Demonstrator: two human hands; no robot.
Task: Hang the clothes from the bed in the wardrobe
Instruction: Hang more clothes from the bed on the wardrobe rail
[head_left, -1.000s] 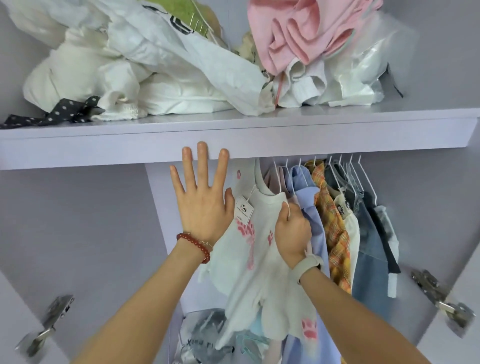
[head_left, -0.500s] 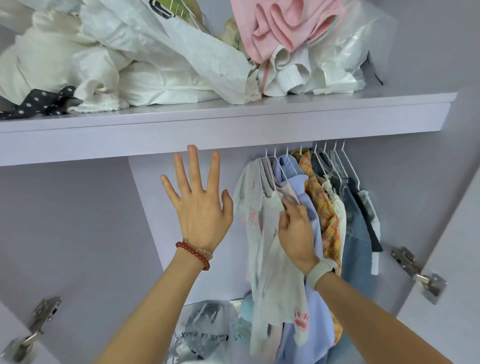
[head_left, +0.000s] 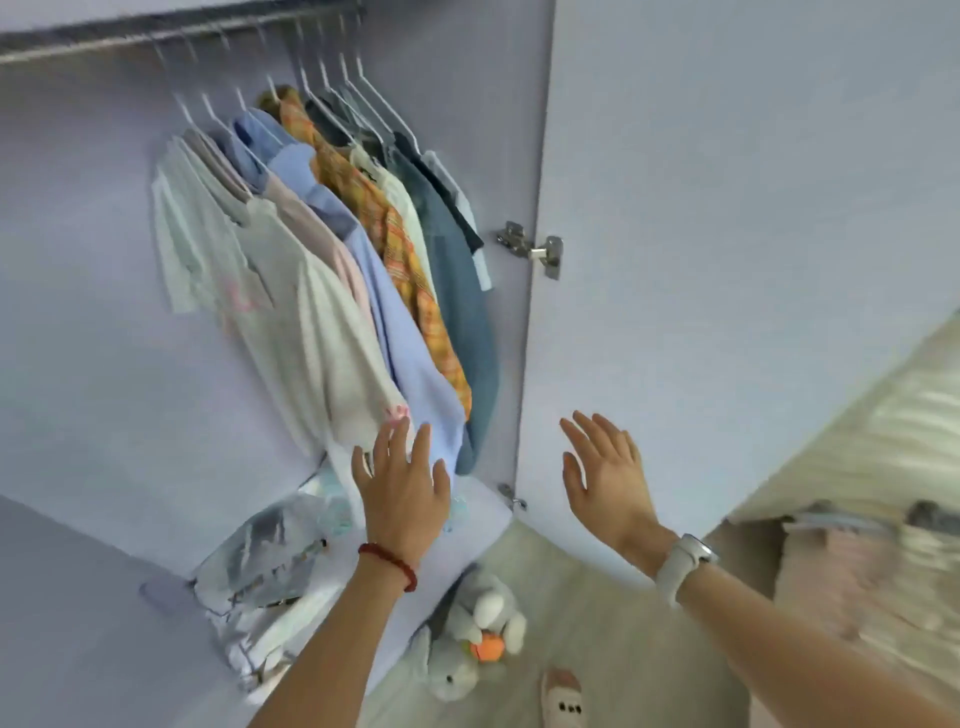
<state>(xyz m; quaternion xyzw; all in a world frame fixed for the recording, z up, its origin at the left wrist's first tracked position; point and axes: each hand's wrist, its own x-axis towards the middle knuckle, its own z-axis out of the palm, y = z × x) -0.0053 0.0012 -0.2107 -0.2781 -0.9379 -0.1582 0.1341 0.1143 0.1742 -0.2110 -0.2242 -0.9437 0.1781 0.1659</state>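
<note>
Reaching toward the wardrobe rail (head_left: 156, 31), left hand (head_left: 402, 499) and right hand (head_left: 605, 480) hover below the hanging clothes (head_left: 322, 270), fingers spread, holding nothing.

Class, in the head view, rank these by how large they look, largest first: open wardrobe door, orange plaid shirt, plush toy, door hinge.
1. wardrobe door
2. orange plaid shirt
3. plush toy, though it lies nearer the camera, so its true size is unsure
4. door hinge
</note>
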